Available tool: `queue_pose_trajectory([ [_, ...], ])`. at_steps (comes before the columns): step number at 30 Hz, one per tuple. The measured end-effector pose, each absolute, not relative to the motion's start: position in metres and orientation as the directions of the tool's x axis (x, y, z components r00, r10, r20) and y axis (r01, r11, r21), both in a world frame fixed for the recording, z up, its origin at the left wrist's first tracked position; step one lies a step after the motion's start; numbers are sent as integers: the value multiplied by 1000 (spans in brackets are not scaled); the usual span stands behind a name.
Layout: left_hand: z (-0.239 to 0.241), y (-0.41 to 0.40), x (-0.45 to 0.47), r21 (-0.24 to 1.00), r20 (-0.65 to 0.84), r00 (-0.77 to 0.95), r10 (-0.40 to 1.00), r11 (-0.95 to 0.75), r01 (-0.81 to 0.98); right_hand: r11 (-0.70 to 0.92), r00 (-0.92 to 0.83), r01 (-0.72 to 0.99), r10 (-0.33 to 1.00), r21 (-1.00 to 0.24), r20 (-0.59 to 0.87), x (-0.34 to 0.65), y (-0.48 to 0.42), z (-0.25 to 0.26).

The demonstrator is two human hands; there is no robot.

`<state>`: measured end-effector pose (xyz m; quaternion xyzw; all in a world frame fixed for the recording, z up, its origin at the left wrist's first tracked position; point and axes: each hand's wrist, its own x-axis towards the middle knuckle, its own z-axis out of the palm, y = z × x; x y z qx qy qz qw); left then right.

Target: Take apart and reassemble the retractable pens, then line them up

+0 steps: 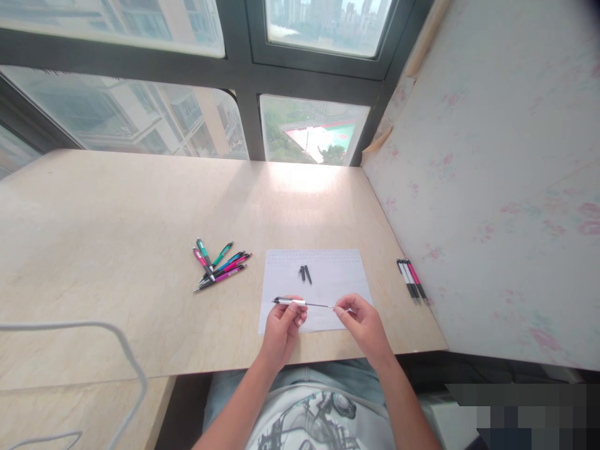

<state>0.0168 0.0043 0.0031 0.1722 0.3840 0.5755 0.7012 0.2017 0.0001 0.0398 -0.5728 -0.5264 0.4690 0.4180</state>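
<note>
White pen barrel (296, 302) and refill (320, 305) held between our hands

We grasp the barrel in our left hand (281, 328), thumb and fingers closed around it; our right hand (364, 322) pinches the far end of the thin refill, which sticks out of the barrel's open end. Beneath our grip lies a sheet of paper (276, 265), and just beyond our fingers small black pen parts (304, 274) rest on it. Well to the left of our grip we see a pile of colored pens (224, 267); well to the right, a row of white and pink pens (412, 280). Farthest beyond our hands, past the tabletop (140, 212), stands the window (253, 78).
</note>
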Motion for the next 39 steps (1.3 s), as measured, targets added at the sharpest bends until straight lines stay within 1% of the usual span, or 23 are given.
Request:
queue_pose_trajectory([
  [8,5,3,18,705,-328,82,941,302,-642,-105,-6,271,994,-957,-111,185,2,42],
  [14,5,3,17,682,-343,89,935,313,-661,-60,-7,301,998,-952,-66,180,1,45],
  [18,5,4,16,639,-374,68,925,310,-704,19,-106,376,994,-926,-22,183,6,38],
  [20,4,4,15,621,-379,74,922,313,-719,65,-140,497,990,-865,-6,182,15,32],
  [22,3,4,14,609,-379,83,922,316,-728,95,-114,657,993,-748,25,179,27,25],
  [24,2,4,14,600,-381,82,921,314,-736,95,-75,781,996,-618,58,170,40,20],
  [28,3,4,14,602,-385,70,920,308,-737,72,-55,906,997,-418,52,147,60,17],
  [31,5,4,15,610,-383,73,921,311,-729,5,-2,950,1000,-311,10,136,68,18],
  [33,5,4,15,614,-382,71,921,311,-726,-41,40,960,999,-276,-8,134,70,18],
  [35,5,4,15,615,-384,70,921,311,-725,-75,77,960,997,-271,-1,137,69,19],
  [37,5,4,15,616,-385,69,920,312,-723,-99,110,951,994,-295,22,144,67,19],
  [39,5,4,15,617,-383,68,921,310,-724,-113,133,923,991,-368,29,155,63,20],
])
